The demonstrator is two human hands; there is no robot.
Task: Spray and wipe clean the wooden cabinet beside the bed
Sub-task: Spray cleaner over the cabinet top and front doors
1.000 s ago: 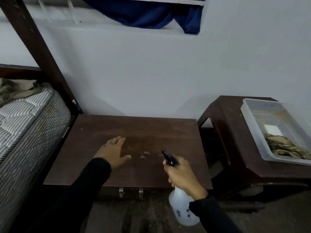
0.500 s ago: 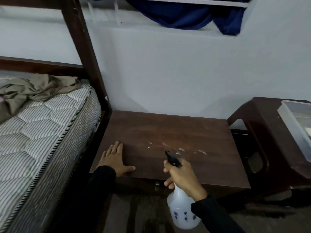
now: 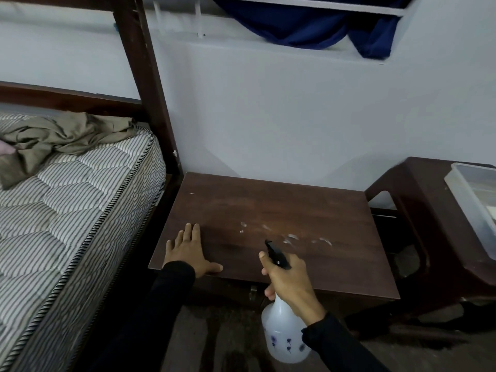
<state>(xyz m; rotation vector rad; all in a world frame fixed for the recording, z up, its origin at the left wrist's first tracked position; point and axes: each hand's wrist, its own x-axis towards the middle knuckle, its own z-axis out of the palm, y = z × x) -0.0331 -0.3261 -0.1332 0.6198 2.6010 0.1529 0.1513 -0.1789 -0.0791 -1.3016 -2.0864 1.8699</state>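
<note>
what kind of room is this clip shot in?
Probably a bedroom: a striped mattress in a dark wooden bed frame, a low wooden cabinet right beside it, and a blue curtain hanging above.

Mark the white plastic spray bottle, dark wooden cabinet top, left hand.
white plastic spray bottle (image 3: 284, 336), head view, lower body
dark wooden cabinet top (image 3: 268, 202), head view, bare rear surface
left hand (image 3: 189, 251), head view, back of hand

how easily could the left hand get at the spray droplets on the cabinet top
Probably easily. The left hand lies flat on the cabinet top near its front left corner, and the droplets sit on bare wood to its right with nothing between them. It holds no cloth, though.
</note>
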